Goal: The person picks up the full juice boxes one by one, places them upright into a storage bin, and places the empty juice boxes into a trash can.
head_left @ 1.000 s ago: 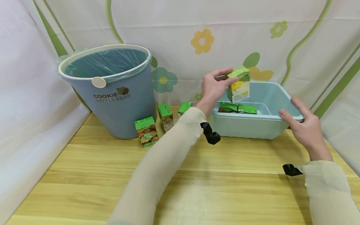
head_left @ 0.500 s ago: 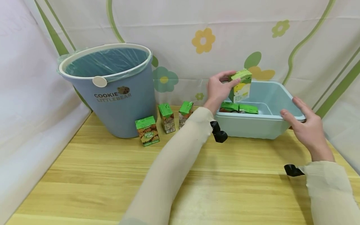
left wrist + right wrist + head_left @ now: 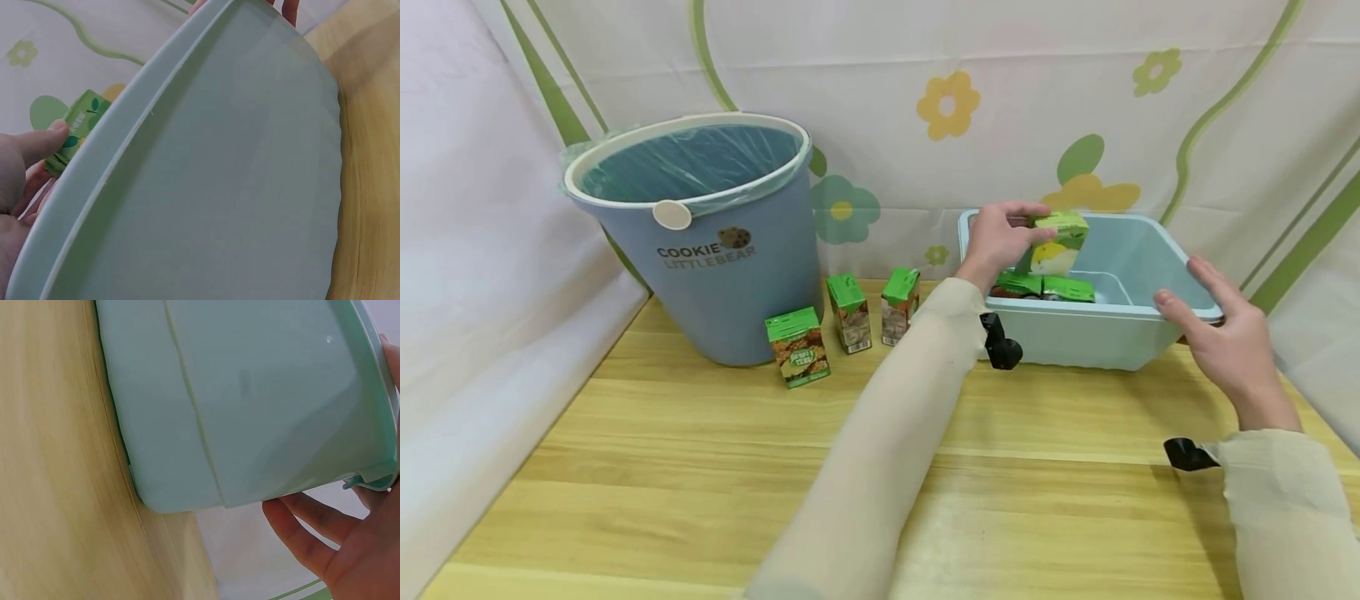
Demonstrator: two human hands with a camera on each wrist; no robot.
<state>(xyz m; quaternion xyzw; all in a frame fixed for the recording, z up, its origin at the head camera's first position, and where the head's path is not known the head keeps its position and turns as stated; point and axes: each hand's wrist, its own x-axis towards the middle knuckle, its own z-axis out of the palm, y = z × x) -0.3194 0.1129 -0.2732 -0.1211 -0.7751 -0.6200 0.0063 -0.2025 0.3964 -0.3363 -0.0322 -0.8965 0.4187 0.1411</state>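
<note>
In the head view my left hand [image 3: 1000,242] pinches a small green drink carton [image 3: 1063,237] with yellow fruit printed on it. The carton's lower end is inside a pale blue plastic bin [image 3: 1075,337], above two green-topped cartons [image 3: 1069,289] lying there. The left wrist view shows my thumb [image 3: 47,140] against the carton, partly hidden behind the bin's rim. At the bin's right end, my right hand [image 3: 1232,342] grips the rim, thumb on top. Its fingers [image 3: 300,531] touch the outer end wall in the right wrist view.
A blue trash can [image 3: 730,292] with a clear liner stands at the left. Beside it, on the wooden table [image 3: 700,483], are a brown-and-green carton [image 3: 799,346], a second carton [image 3: 850,312] and a third carton [image 3: 900,304]. A flower-print cloth [image 3: 1015,100] hangs behind.
My left hand has moved right and down, lowering the pinched carton from above the bin's rim into it. My right hand stays on the bin's end. The head view has shifted slightly.
</note>
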